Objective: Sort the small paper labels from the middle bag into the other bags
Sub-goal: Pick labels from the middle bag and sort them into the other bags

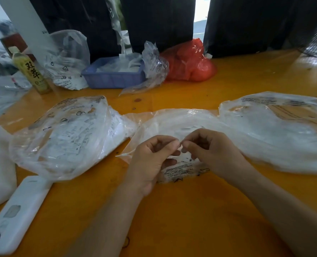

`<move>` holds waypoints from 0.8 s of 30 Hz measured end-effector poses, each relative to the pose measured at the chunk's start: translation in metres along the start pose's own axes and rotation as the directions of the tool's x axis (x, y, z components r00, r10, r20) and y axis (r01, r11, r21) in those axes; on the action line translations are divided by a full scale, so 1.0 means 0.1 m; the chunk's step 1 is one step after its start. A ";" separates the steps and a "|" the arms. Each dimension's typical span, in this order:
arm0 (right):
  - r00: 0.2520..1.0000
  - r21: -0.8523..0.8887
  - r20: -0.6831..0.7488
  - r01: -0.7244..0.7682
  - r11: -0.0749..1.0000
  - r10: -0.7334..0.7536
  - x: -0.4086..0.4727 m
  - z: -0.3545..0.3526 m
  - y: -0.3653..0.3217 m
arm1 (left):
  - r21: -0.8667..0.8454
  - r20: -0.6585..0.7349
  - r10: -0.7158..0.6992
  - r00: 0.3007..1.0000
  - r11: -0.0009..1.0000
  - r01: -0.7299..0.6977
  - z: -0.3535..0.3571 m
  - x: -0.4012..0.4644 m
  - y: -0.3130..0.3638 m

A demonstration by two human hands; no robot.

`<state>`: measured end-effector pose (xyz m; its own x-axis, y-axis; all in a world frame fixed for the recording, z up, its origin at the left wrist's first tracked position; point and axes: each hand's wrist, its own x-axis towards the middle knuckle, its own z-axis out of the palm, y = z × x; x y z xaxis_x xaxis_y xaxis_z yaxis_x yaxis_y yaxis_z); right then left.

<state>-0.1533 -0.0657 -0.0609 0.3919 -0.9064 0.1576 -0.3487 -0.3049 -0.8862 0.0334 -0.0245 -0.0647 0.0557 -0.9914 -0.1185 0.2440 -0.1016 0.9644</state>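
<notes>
Over the middle bag (174,125) on the orange desk (181,210), both hands close together: left hand (150,160) with fingers (169,147) curled, pinching a small paper label (180,145) at its tip; right hand (207,151) with fingers curled narrow, thumb and forefinger meeting the same label from the other side. Beneath the hands, more of the middle bag, clear and crumpled, with black print near its front edge. Left of the middle bag and touching it, a fuller clear bag (65,134) holding many white labels with size letters. Right of the middle bag, a third clear bag (276,132), flatter. Behind the middle bag, a blue basket (113,78), a red bag (189,62), a green drink bottle (32,71). Well left of the middle bag, toward the front, a white flat device (18,210).
</notes>
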 end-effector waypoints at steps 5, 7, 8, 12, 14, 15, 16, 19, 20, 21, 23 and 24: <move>0.995 -0.227 -0.048 0.069 0.972 -0.082 0.03 0.03 -0.03 | 0.111 -0.052 0.030 0.998 0.994 -0.024 0.03 -0.02 0.00; 0.990 -0.242 -0.129 0.021 0.970 -0.053 0.06 0.02 0.02 | 0.074 -0.130 0.021 0.991 0.997 -0.012 0.01 0.00 0.01; 0.983 -0.256 -0.180 -0.008 0.967 -0.040 0.08 0.00 0.05 | 0.028 -0.159 0.005 0.987 1.000 -0.001 -0.01 0.01 0.01; 0.979 -0.507 -0.187 -0.029 0.861 -0.077 0.14 -0.06 0.15 | -0.191 -0.195 -0.052 0.979 0.982 0.014 -0.06 0.03 0.05; 0.991 -0.620 -0.089 0.022 0.784 -0.098 0.14 -0.02 0.17 | -0.261 -0.198 -0.057 0.979 0.965 0.004 -0.07 0.04 0.05; 0.994 -0.657 -0.047 0.045 0.753 -0.100 0.14 0.02 0.17 | -0.290 -0.202 -0.060 0.978 0.957 -0.001 -0.07 0.05 0.05; 0.996 -0.690 -0.018 0.055 0.722 -0.093 0.15 0.06 0.17 | -0.313 -0.205 -0.062 0.977 0.950 -0.006 -0.08 0.05 0.05; 0.996 -0.757 -0.025 0.039 0.653 -0.088 0.16 0.13 0.18 | -0.363 -0.199 -0.060 0.978 0.932 -0.016 -0.10 0.06 0.06; 0.993 -0.763 -0.024 0.057 0.644 -0.117 0.17 0.13 0.18 | -0.379 -0.199 -0.058 0.978 0.925 -0.022 -0.11 0.06 0.06; 0.988 -0.770 -0.006 0.092 0.631 -0.151 0.18 0.14 0.17 | -0.397 -0.199 -0.056 0.978 0.917 -0.029 -0.11 0.07 0.07; 0.980 -0.796 0.078 0.172 0.580 -0.184 0.20 0.18 0.18 | -0.436 -0.188 -0.051 0.981 0.899 -0.036 -0.11 0.07 0.07; 0.978 -0.811 0.121 0.195 0.552 -0.168 0.21 0.21 0.18 | -0.447 -0.181 -0.049 0.982 0.894 -0.038 -0.11 0.08 0.07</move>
<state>-0.1337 -0.0838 -0.0830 0.5451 -0.8001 0.2505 -0.8063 -0.5822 -0.1048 0.0458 -0.0319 -0.0613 0.2184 -0.9538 -0.2062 0.6484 -0.0160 0.7611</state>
